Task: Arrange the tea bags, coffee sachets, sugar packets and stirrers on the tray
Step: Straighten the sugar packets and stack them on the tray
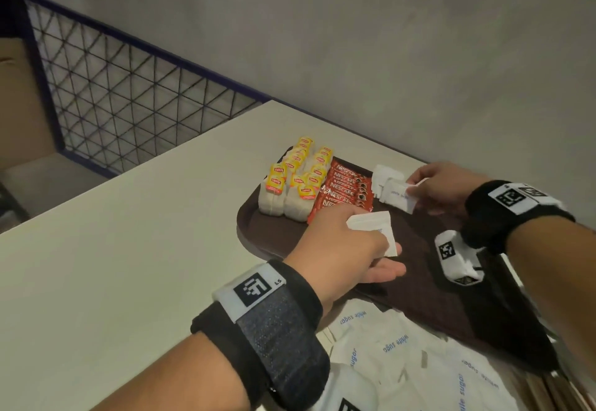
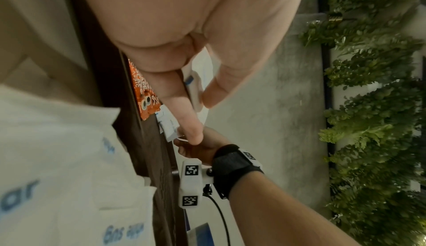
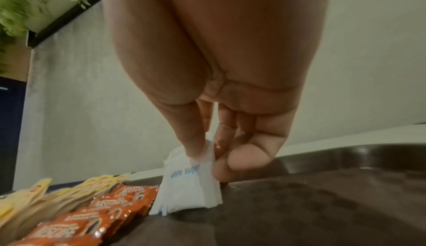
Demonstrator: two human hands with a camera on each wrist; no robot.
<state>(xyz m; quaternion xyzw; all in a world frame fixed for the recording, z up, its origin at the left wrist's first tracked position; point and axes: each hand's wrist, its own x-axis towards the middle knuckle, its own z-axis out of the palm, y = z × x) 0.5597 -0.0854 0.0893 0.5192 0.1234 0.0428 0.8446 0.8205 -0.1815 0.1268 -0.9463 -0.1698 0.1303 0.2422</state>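
Note:
A dark brown tray (image 1: 419, 285) lies on the white table. Yellow-tagged tea bags (image 1: 295, 181) stand in rows at its far left, with red coffee sachets (image 1: 346, 191) beside them. My right hand (image 1: 442, 188) pinches the top of a standing bunch of white sugar packets (image 1: 395, 193) next to the sachets; in the right wrist view thumb and fingers grip the sugar packets (image 3: 191, 182). My left hand (image 1: 348, 246) hovers over the tray's middle and holds a few sugar packets (image 1: 375, 227) between thumb and fingers, as the left wrist view shows (image 2: 196, 85).
Loose white sugar packets (image 1: 403, 356) lie in a heap on the table in front of the tray. A grey wall (image 1: 387, 56) runs close behind the tray. A blue-framed wire mesh panel (image 1: 129, 104) borders the table's far left side.

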